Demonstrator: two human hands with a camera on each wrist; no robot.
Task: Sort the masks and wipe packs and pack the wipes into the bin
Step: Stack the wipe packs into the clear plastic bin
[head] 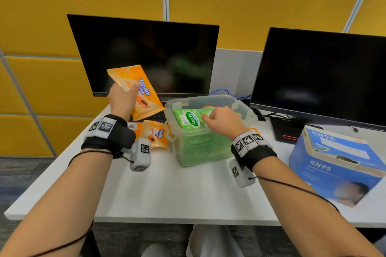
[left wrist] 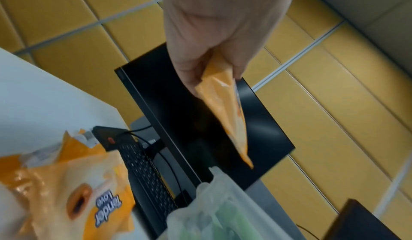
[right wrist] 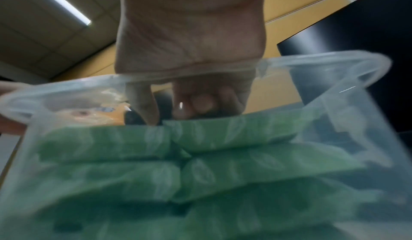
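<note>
My left hand [head: 123, 98] grips an orange Tender Love wipe pack [head: 140, 92] by one end and holds it in the air, left of the bin; the left wrist view shows the hand [left wrist: 211, 32] with the pack [left wrist: 225, 113] hanging from it. Another orange pack [head: 156, 133] lies on the desk below. The clear plastic bin [head: 240, 104] holds several green Sanicare wipe packs [head: 188, 119]. My right hand [head: 221, 120] is inside the bin, and its curled thumb and fingers [right wrist: 200, 104] grip the edge of a top green pack [right wrist: 234, 132].
A blue KN95 mask box [head: 334, 162] stands at the desk's right. Two dark monitors [head: 146, 54] [head: 323, 75] line the back, with a keyboard [left wrist: 144, 173] and cables behind the bin. A small black device [head: 286, 129] sits under the right monitor.
</note>
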